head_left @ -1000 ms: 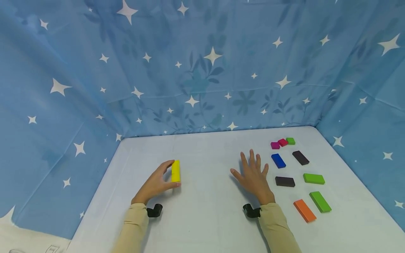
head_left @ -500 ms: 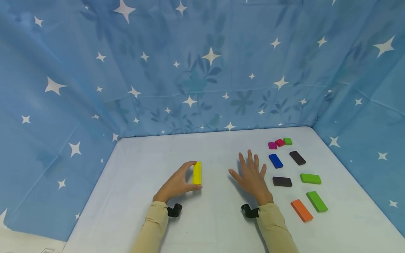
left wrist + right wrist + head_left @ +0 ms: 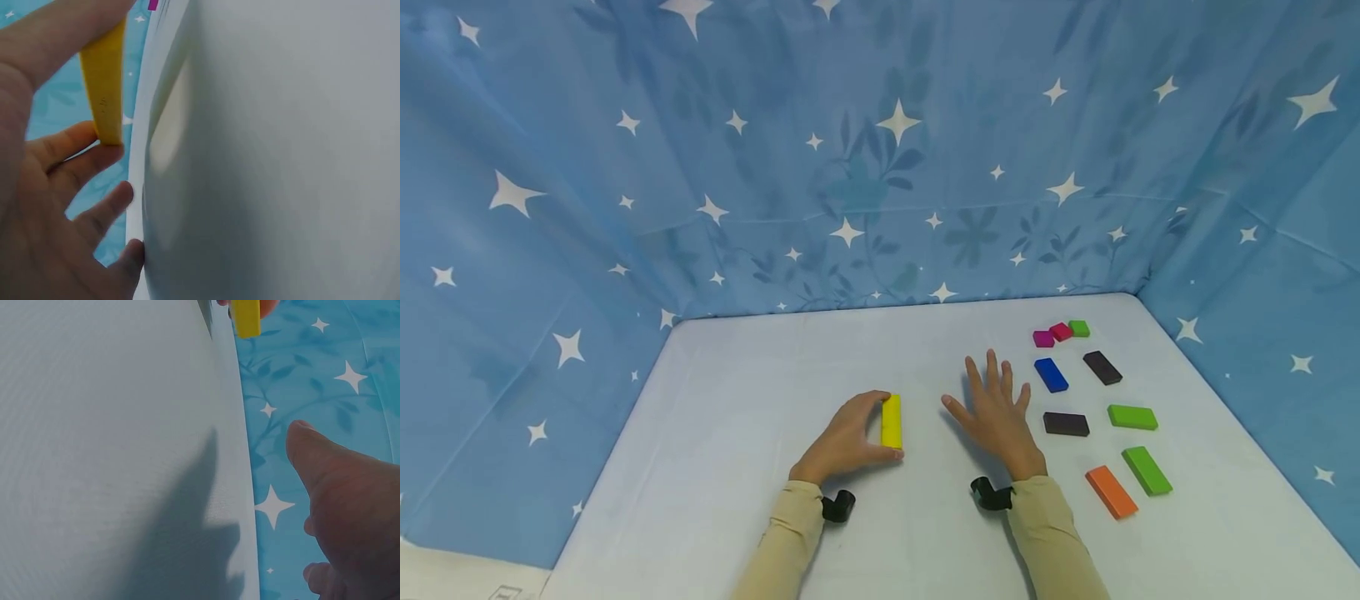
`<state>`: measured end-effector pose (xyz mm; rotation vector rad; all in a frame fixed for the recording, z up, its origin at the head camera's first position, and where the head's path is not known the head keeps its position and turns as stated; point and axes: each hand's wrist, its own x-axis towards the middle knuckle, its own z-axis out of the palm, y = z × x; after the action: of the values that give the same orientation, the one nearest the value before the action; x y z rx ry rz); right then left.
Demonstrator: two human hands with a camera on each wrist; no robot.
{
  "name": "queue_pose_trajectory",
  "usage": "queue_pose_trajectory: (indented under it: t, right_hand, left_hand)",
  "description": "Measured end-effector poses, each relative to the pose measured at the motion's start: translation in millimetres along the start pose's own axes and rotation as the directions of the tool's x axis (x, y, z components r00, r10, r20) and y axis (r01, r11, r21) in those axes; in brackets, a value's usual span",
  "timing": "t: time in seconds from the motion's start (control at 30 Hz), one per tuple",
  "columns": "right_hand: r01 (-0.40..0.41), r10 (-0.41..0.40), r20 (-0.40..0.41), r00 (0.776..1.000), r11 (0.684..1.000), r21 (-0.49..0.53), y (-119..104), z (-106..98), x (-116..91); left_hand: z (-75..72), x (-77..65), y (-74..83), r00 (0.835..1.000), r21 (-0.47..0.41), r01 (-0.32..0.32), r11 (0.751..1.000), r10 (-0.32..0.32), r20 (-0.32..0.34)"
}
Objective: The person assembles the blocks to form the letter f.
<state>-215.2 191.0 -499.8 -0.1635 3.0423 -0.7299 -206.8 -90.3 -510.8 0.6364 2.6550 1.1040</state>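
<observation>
A yellow rectangular block (image 3: 891, 422) stands lengthwise between the thumb and fingertips of my left hand (image 3: 850, 437), left of the middle of the table. In the left wrist view the yellow block (image 3: 106, 84) is pinched at its two ends, thumb at one end and fingertips at the other, and the remaining fingers are spread. My right hand (image 3: 996, 417) lies palm down with fingers spread, holding nothing, a short way right of the block. From the right wrist view, the yellow block (image 3: 247, 317) shows at the top edge, beyond my right thumb (image 3: 306, 447).
On the right of the white table (image 3: 737, 375) lie several blocks: blue (image 3: 1051, 375), black (image 3: 1066, 423), green (image 3: 1132, 417) and orange (image 3: 1111, 492). Small magenta (image 3: 1043, 338), red (image 3: 1061, 332) and green pieces sit farther back. A blue star-patterned curtain (image 3: 775, 183) borders the table.
My left hand has carried the yellow block to the right, closer to my right hand. The right hand keeps its spread pose in nearly the same place.
</observation>
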Motion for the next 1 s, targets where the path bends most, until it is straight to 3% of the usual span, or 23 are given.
queue_pose_trajectory:
  t: [0.37,0.73,1.0]
  right_hand:
    - [-0.019,0.019,0.021,1.000,1.000,-0.020,3.1,4.4,3.0]
    - [-0.034,0.034,0.034,0.999,0.999,-0.004,3.5,1.7,-4.1]
    - [0.021,-0.017,-0.058,0.998,0.998,0.067,9.8,-16.3,-23.3]
  left_hand:
    - [14.1,-2.9,-6.4,1.000,0.062,-0.006,0.998,0.007,-0.016]
    - [18.5,-5.6,-7.7,0.993,0.224,-0.101,0.969,0.113,-0.040]
    - [13.1,-10.4,-16.0,0.988,0.137,-0.115,0.984,0.127,-0.083]
